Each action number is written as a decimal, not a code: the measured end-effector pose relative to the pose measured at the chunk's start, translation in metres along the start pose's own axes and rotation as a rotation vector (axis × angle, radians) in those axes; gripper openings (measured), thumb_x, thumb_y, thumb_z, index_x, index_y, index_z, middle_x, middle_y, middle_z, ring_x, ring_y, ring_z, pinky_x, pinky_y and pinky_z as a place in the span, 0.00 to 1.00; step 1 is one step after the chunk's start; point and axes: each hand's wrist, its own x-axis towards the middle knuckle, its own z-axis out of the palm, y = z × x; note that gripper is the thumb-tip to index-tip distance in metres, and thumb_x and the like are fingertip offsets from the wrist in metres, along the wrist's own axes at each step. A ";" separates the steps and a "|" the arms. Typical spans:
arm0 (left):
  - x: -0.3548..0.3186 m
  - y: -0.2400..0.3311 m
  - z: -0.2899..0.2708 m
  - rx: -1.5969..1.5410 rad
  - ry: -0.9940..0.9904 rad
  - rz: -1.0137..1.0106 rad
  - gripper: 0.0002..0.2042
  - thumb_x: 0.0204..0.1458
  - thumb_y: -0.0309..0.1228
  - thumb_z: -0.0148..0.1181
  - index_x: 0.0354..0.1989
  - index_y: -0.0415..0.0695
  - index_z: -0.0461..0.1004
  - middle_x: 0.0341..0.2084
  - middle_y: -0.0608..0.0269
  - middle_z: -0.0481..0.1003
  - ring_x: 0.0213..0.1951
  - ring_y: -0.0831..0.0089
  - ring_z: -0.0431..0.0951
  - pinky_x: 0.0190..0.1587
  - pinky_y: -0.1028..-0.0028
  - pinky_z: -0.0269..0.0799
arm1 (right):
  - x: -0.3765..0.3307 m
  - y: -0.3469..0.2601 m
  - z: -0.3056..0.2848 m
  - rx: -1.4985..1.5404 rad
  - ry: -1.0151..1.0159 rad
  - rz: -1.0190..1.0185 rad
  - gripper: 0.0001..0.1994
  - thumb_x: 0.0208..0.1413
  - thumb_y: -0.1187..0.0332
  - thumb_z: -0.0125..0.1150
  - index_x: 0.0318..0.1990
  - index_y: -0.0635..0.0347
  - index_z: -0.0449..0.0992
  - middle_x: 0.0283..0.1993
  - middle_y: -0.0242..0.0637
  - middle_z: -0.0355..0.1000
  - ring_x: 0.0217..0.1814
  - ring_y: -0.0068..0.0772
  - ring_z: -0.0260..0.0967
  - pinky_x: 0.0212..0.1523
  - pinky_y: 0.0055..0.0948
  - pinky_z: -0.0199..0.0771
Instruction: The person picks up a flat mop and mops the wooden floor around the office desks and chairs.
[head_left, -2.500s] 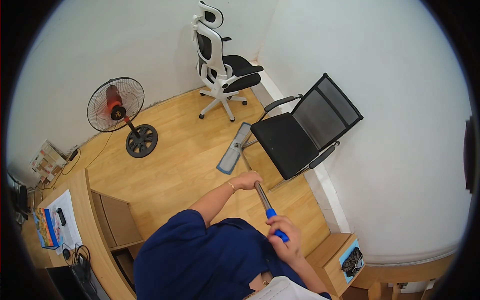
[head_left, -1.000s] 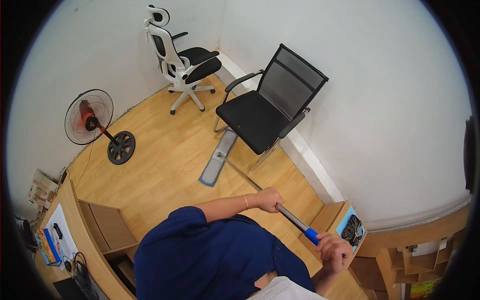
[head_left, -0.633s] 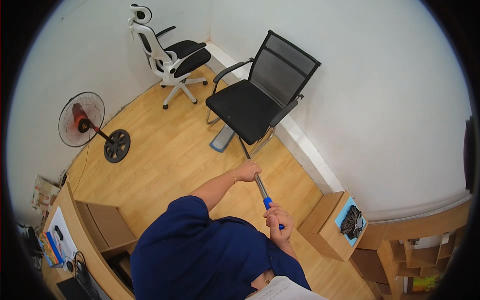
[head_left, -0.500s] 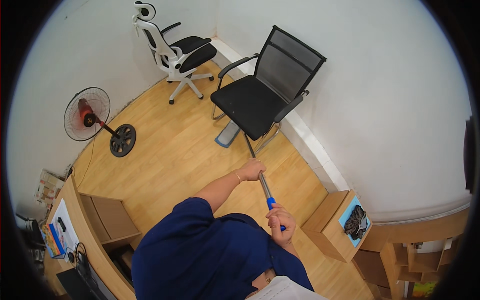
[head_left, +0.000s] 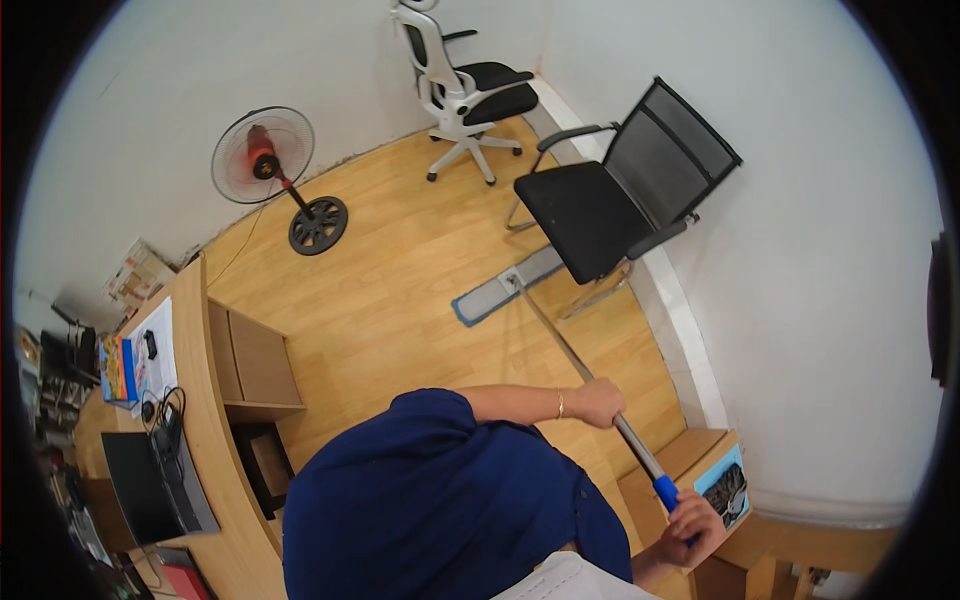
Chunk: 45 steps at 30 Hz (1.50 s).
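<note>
A long flat mop (head_left: 487, 298) lies with its grey, blue-edged head on the wooden floor, one end passing under the seat edge of the black mesh armchair (head_left: 585, 215). Its metal pole slants from the head toward me at the lower right. Partway down the pole my left hand (head_left: 597, 402) is closed around it, a thin bracelet on the wrist. My right hand (head_left: 690, 528) grips the blue handle at the pole's upper end, beside a wooden cabinet (head_left: 690, 450).
A white-framed swivel chair (head_left: 465, 100) stands at the back wall. Left of it is a standing fan (head_left: 318, 225), its cord trailing on the floor. At the left, a wooden desk (head_left: 215, 400) carries a laptop (head_left: 145, 485) and cables. A dark bundle (head_left: 725, 493) rests on the cabinet.
The mop head has come partly out from under the armchair, toward the left. Both my hands have swung the pole to the right and nearer. The view has shifted, too.
</note>
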 end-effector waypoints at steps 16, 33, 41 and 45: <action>-0.209 -0.127 -0.094 0.246 -0.033 -0.426 0.06 0.36 0.35 0.57 0.20 0.48 0.77 0.22 0.55 0.76 0.30 0.56 0.77 0.33 0.61 0.71 | -0.038 0.094 0.173 0.207 -0.283 0.136 0.16 0.53 0.66 0.44 0.13 0.59 0.62 0.13 0.38 0.64 0.23 0.38 0.68 0.44 0.41 0.67; -0.365 -0.164 -0.129 0.240 0.236 -0.823 0.04 0.40 0.33 0.58 0.23 0.48 0.76 0.28 0.59 0.76 0.38 0.59 0.75 0.35 0.61 0.74 | -0.070 0.118 0.288 0.264 -0.621 0.441 0.17 0.54 0.69 0.48 0.13 0.65 0.65 0.23 0.44 0.69 0.41 0.42 0.68 0.44 0.36 0.66; -0.394 -0.177 -0.130 0.214 -0.046 -0.866 0.06 0.41 0.33 0.58 0.28 0.50 0.79 0.30 0.60 0.77 0.40 0.60 0.76 0.35 0.61 0.74 | -0.101 0.133 0.291 0.427 -0.459 0.697 0.18 0.57 0.66 0.47 0.17 0.64 0.67 0.28 0.46 0.71 0.42 0.45 0.69 0.37 0.29 0.72; -0.407 -0.194 -0.115 0.216 -0.153 -1.002 0.08 0.40 0.32 0.59 0.30 0.52 0.80 0.33 0.61 0.78 0.41 0.61 0.77 0.35 0.61 0.73 | -0.112 0.141 0.292 0.210 -0.343 0.925 0.13 0.57 0.65 0.52 0.26 0.68 0.73 0.34 0.48 0.73 0.42 0.45 0.71 0.34 0.26 0.74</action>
